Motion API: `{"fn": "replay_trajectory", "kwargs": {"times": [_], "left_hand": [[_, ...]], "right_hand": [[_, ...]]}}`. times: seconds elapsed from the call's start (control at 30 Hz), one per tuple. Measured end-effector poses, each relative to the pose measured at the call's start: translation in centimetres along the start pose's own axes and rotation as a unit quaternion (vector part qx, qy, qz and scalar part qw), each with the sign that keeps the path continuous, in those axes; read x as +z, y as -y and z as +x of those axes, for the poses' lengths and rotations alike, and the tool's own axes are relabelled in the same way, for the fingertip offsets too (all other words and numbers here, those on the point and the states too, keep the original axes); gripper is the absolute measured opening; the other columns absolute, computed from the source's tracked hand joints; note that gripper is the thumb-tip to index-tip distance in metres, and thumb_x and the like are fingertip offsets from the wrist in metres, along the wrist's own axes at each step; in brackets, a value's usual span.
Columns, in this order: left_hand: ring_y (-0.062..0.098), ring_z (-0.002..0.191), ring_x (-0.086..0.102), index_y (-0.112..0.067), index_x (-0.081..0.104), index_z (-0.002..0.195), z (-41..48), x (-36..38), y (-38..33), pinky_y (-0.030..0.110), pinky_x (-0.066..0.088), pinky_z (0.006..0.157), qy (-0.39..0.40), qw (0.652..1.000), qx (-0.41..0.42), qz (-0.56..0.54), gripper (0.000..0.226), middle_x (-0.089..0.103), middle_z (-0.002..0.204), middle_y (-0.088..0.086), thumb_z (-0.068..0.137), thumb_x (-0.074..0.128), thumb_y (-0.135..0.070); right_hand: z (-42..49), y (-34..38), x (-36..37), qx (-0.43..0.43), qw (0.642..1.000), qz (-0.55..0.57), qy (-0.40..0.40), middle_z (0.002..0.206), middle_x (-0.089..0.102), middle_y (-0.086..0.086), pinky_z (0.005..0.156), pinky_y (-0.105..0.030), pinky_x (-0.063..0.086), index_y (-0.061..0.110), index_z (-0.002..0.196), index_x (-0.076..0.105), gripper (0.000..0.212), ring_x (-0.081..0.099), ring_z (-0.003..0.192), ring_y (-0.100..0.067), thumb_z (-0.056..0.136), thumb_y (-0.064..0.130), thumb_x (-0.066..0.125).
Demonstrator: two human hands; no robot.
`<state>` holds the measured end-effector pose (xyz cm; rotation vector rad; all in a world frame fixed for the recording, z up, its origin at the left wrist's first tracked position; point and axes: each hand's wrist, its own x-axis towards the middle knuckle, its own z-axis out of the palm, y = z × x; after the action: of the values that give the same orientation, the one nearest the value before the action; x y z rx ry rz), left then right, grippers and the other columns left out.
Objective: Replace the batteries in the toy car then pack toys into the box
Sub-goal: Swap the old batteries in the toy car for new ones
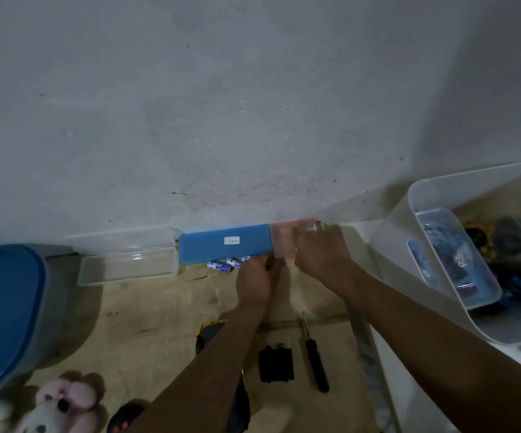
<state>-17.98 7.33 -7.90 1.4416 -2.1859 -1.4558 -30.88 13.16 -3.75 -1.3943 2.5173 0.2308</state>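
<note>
Both my hands reach to the wall at the far edge of the floor. My right hand (320,251) lies over a small pink translucent case (282,242) beside a blue case (225,243). My left hand (254,282) is just below them with curled fingers; what it holds is hidden. Blue-and-white batteries (225,265) lie under the blue case's front edge. The toy car (207,334), black and yellow, is mostly hidden under my left forearm. A black battery cover (276,364) and a black screwdriver (315,354) lie nearer to me.
A clear box (390,242) at the right holds a smaller clear tub and dark toys. An open clear case (128,264) sits left of the blue one. A grey bin with a blue lid (3,310) stands at the left. Plush toys (59,404) lie at the bottom left.
</note>
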Motion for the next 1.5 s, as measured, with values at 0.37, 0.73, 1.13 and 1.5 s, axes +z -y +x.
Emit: {"fn": "replay_trajectory", "kwargs": {"times": [0.37, 0.73, 1.13, 1.5], "left_hand": [[0.020, 0.088, 0.063, -0.011, 0.075, 0.092, 0.5, -0.2, 0.2, 0.038, 0.054, 0.082, 0.002, 1.000, 0.021, -0.016, 0.016, 0.074, 0.095, 0.008, 0.093, 0.064, -0.022], [0.014, 0.062, 0.062, -0.014, 0.073, 0.074, -1.0, -0.1, 0.0, 0.025, 0.049, 0.062, -0.031, 0.999, 0.027, -0.035, 0.032, 0.067, 0.064, 0.001, 0.082, 0.060, -0.042], [0.004, 0.048, 0.060, -0.007, 0.078, 0.094, -0.3, -0.4, -0.6, 0.011, 0.048, 0.048, -0.023, 0.979, -0.114, -0.165, 0.027, 0.067, 0.066, -0.007, 0.094, 0.064, -0.029], [0.016, 0.039, 0.063, -0.005, 0.075, 0.081, -0.8, -0.6, -1.2, 0.023, 0.054, 0.044, 0.004, 0.949, -0.159, -0.271, 0.029, 0.071, 0.066, 0.017, 0.091, 0.068, -0.031]], "right_hand": [[1.1, -0.8, -4.7, -0.040, 0.998, 0.025, 0.052, 0.093, 0.068, 0.001, 0.069, -0.027, 0.048, 0.020, 0.102, 0.065, 0.027, 0.059, 0.077, -0.015, 0.082, 0.038, 0.066], [0.3, -0.8, -3.2, 0.145, 0.921, 0.305, -0.194, 0.076, 0.060, 0.004, 0.064, -0.032, 0.042, 0.026, 0.089, 0.045, 0.032, 0.056, 0.069, -0.023, 0.085, 0.050, 0.065], [2.2, 1.4, 3.6, 0.069, 0.945, 0.315, -0.060, 0.092, 0.068, 0.004, 0.067, -0.023, 0.049, 0.023, 0.095, 0.066, 0.016, 0.064, 0.084, -0.013, 0.090, 0.038, 0.063], [-2.0, -0.9, 0.4, 0.081, 0.911, 0.388, -0.115, 0.088, 0.069, 0.016, 0.070, -0.021, 0.051, 0.029, 0.098, 0.071, 0.022, 0.064, 0.078, -0.003, 0.082, 0.045, 0.072]]}}
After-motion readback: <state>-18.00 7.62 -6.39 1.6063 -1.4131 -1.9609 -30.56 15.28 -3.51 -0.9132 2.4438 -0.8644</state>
